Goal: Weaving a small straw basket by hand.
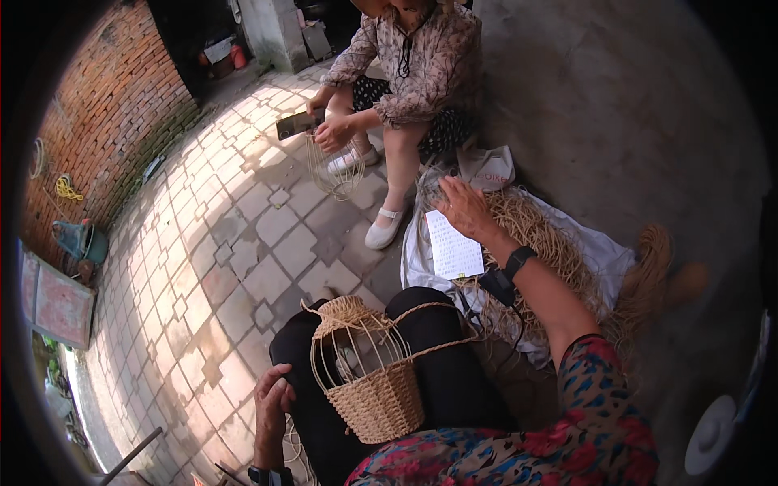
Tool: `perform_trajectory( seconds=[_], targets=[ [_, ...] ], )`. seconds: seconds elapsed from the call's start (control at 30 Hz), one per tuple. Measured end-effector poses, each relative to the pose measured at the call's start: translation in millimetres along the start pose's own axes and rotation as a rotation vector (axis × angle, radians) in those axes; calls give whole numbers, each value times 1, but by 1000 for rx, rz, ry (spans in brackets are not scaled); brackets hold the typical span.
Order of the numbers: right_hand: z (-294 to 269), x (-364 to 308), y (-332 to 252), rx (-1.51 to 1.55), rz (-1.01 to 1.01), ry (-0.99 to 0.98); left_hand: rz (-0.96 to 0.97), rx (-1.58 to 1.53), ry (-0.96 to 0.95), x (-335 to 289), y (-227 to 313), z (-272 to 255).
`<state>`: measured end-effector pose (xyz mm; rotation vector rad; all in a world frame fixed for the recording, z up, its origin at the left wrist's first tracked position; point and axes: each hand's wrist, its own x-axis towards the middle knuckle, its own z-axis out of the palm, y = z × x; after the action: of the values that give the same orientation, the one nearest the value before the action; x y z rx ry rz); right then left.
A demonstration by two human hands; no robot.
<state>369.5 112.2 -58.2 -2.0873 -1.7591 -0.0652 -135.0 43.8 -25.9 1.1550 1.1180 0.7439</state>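
Half-woven basket on my lap, my right hand out for more straw

The basket (374, 368) rests between my thighs, woven base toward me, bare wire ribs and capped top pointing away, long axis running from my body outward; my left hand (271, 401) lies loosely curled on my left thigh, holding nothing; my right hand (466, 206) reaches spread over the straw pile (543, 243) beside the paper sheet (452, 247); next, I judge, comes pinching one strand free.

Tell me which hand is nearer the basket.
Left. The left hand rests on the thigh just beside the basket; the right hand is stretched out over the straw pile, well away.
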Motion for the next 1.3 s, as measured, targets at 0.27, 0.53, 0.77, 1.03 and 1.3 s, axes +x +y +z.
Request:
perform_trajectory(
  seconds=[0.27,0.53,0.77,1.03,1.3],
  targets=[
    [-7,-8,-5,67,-13,-6,48,-36,-18,1,-5,-1],
    [-13,-49,6,261,69,-285,44,-106,-87,13,-7,16],
    [-52,-122,-29,593,38,-330,59,-40,-187,16,2,30],
    [-59,-198,-69,436,-54,-262,100,180,-202,-4,2,44],
    [-93,-212,-106,528,-38,184,175,173,-195,-10,20,61]
  ],
)
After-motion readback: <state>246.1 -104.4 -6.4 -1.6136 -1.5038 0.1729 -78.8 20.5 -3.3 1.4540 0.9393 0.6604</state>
